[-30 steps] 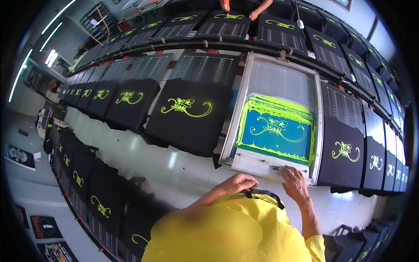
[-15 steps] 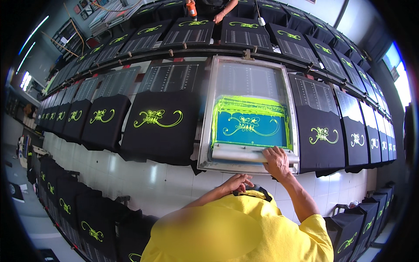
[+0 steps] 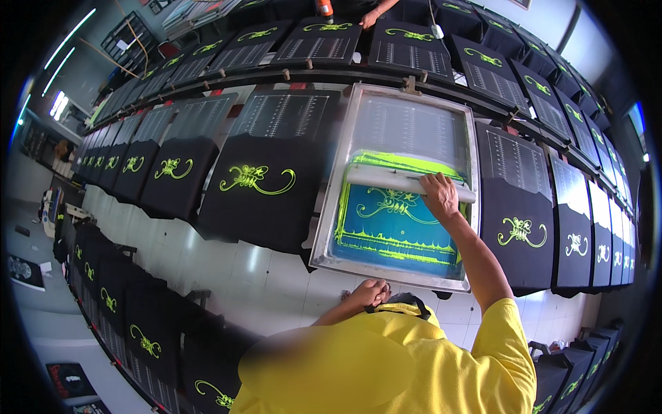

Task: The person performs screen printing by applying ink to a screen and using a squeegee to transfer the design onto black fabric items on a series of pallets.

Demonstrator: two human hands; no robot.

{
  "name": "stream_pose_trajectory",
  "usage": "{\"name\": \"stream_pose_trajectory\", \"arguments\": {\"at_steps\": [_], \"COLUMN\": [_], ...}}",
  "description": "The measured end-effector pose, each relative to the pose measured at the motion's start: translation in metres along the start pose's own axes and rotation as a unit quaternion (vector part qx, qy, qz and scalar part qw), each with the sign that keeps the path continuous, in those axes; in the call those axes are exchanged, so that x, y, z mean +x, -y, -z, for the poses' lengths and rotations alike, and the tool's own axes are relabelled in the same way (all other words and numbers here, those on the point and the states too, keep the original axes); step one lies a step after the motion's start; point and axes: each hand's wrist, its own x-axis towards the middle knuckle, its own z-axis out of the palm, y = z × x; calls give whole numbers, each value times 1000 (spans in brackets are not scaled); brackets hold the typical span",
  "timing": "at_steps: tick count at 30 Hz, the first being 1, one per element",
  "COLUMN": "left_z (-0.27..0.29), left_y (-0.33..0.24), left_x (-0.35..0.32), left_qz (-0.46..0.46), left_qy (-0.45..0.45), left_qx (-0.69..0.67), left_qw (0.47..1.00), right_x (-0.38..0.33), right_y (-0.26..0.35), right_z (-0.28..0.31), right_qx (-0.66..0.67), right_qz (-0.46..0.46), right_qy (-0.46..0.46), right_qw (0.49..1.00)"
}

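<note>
1. A long row of boards (image 3: 282,114) runs across the view, most wearing black shirts; the frame stands in that row. If the frame sat slightly off its board, the print could land crooked.
2. The frame (image 3: 386,274) lies in front of the person, between two shirt-covered boards. Neither hand is on its rim, so a hard push could nudge it and smudge the edges.
3. The black shirt (image 3: 258,214) on the left bears a bright green design that looks wet; brushing it while lifting or shifting the frame could smear it.
4. The scraper (image 3: 383,178) lies across the inside of the frame, over the top of the design. Held near its right end, it could press unevenly and leave the left side thin.
5. The green ink (image 3: 403,161) is banked just beyond the scraper, with streaks below the design; a patchy load could cause gaps or blots.
6. The right hand (image 3: 442,196) grips the scraper; a slipping hold could let it tip into the ink.
7. The left hand (image 3: 372,292) is curled at the waist, off the frame; whether it holds anything, I cannot tell.
</note>
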Motion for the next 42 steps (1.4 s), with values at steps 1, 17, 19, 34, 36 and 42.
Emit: {"name": "stream_pose_trajectory", "arguments": {"at_steps": [1,17,19,34,36,42], "left_z": [0,-21,-19,-15,-13,-3], "left_y": [1,-16,-15,-21,-17,-19], "left_x": [1,-22,-21,-26,-21,-18], "left_qz": [-3,3,8,14,26,60], "left_qy": [-5,-39,-34,2,5,64], "left_qx": [-4,-39,-17,-8,-26,-138], "left_qw": [1000,998,999,1000,999,986], "right_x": [3,96,102,-95,-116,-114], "right_y": [-1,-63,-67,71,84,87], "right_z": [-4,9,8,86,86,97], "right_qx": [3,159,194,89,70,99], "right_qz": [2,-60,-105,-17,-21,-36], "right_qy": [5,296,369,168,159,162], "right_qw": [1000,940,903,982,985,981]}}
